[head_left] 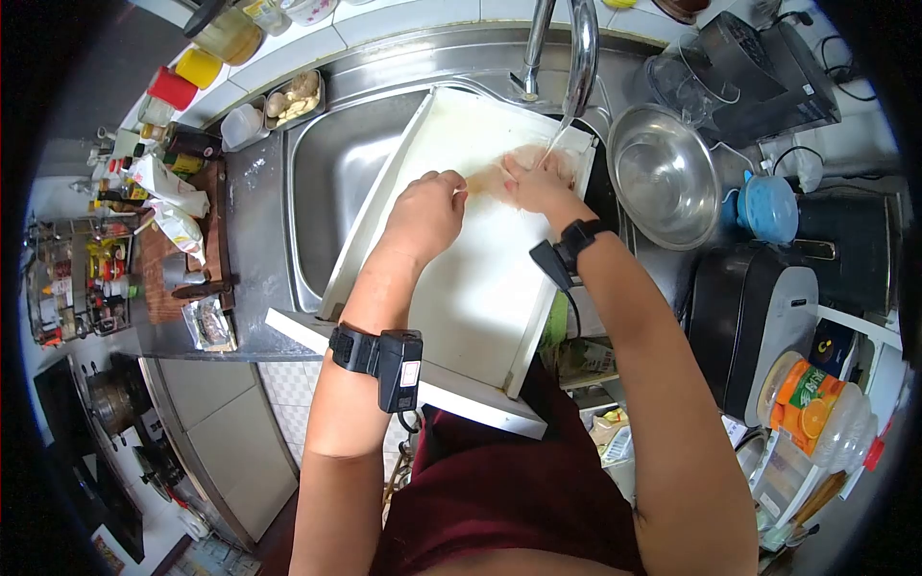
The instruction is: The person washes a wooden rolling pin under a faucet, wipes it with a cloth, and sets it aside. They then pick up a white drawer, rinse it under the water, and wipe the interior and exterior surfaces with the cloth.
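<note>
A white drawer point(461, 298) lies tilted over the sink, its front panel towards me. Near its far right corner is a thin, translucent, pinkish-brown wet cloth point(492, 180), bunched under the running water. My left hand point(429, 213) is closed, fingertips pinched at the cloth's left end. My right hand point(543, 185) is closed over the cloth's right part, fingers curled into it beneath the stream. Black straps with small devices circle both wrists. The faucet point(582, 58) stands just above my right hand.
The steel sink point(331, 163) shows left of the drawer. A steel bowl point(663, 178) stands on the right, near a blue-lidded container point(768, 208) and a black appliance point(754, 331). At left are a tray of food point(296, 99) and a wooden board point(158, 259).
</note>
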`<action>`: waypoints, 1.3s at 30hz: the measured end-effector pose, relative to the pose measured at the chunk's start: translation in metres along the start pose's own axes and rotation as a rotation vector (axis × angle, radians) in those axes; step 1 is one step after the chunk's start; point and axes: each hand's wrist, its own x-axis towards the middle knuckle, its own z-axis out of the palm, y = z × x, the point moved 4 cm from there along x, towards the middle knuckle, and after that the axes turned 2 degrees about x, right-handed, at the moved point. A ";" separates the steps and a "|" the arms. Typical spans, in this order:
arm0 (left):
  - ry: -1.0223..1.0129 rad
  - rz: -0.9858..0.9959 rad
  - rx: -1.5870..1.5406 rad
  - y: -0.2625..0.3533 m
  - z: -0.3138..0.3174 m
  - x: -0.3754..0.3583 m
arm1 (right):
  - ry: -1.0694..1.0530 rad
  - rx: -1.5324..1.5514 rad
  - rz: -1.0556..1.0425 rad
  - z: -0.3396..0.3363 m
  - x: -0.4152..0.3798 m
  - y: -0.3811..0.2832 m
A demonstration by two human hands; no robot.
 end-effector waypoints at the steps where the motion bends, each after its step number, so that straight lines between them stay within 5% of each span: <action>1: -0.006 -0.001 0.003 0.000 0.000 0.000 | 0.035 0.008 0.000 -0.009 -0.001 -0.002; 8: 0.010 0.035 0.015 0.001 0.002 0.001 | 0.250 -0.111 -0.284 0.016 0.007 0.007; 9: 0.002 0.029 0.016 0.001 0.002 0.002 | 0.195 -0.425 -0.342 0.014 -0.004 0.002; 12: -0.004 0.033 0.043 0.003 -0.001 0.001 | 0.235 0.382 -0.134 -0.020 -0.059 0.009; 16: 0.031 0.074 0.042 0.001 0.002 0.001 | 0.782 0.013 -0.380 -0.035 -0.101 0.022; 22: -0.031 0.032 0.015 0.002 0.005 0.000 | 0.705 -0.042 -0.045 -0.012 -0.074 0.049; 30: -0.070 0.033 0.041 0.003 0.012 0.002 | 0.705 -0.086 -0.033 -0.018 -0.028 0.067; 39: -0.137 0.110 0.029 0.006 0.022 -0.001 | 0.587 0.166 -0.083 0.019 -0.116 0.034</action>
